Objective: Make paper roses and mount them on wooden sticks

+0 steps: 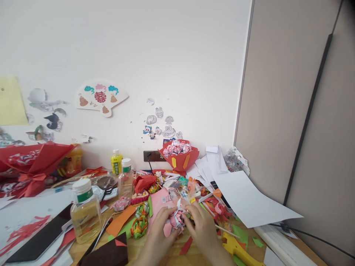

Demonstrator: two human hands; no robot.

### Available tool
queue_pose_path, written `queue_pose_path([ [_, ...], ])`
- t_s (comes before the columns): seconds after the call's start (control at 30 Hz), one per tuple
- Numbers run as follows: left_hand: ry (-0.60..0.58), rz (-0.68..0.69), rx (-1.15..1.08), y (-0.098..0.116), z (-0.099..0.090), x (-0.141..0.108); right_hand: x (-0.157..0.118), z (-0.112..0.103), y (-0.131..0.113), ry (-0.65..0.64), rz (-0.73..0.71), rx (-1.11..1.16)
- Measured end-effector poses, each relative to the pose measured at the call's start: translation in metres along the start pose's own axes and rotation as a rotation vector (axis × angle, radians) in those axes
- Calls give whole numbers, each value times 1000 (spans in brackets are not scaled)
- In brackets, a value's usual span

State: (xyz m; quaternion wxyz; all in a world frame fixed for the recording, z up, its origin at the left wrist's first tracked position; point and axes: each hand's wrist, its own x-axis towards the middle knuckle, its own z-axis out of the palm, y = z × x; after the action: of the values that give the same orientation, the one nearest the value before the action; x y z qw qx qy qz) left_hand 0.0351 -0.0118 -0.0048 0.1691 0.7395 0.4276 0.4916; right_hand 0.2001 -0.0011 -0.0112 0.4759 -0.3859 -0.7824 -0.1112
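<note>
Both hands meet over the cluttered table, around a pink and white folded paper flower [177, 219]. My left hand [161, 231] curls its fingers against the flower's left side. On the other side, my right hand [201, 223] presses its thumb and fingertips to the flower's right and upper edge. Pink paper [158, 201] lies just behind and left of the hands. Two green and orange paper flowers [139, 226] rest left of my left hand. A yellow glue gun [240, 251] lies to the right of my right hand.
Clear bottles with white caps [86, 214] stand on the left. A red-wrapped paper bouquet [180, 157] stands by the wall, and a larger red bouquet [36, 166] sits far left. White sheets [252, 201] lie at right. A dark tablet-like slab [39, 236] lies front left.
</note>
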Motion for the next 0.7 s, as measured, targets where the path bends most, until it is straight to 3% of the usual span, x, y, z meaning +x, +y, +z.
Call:
queue_pose_path([
  [0.2, 12, 13, 49, -6, 2, -3, 0, 1, -2, 49, -41, -56],
  [0.7, -14, 7, 60, -13, 5, -5, 1, 5, -2, 32, -40, -74],
])
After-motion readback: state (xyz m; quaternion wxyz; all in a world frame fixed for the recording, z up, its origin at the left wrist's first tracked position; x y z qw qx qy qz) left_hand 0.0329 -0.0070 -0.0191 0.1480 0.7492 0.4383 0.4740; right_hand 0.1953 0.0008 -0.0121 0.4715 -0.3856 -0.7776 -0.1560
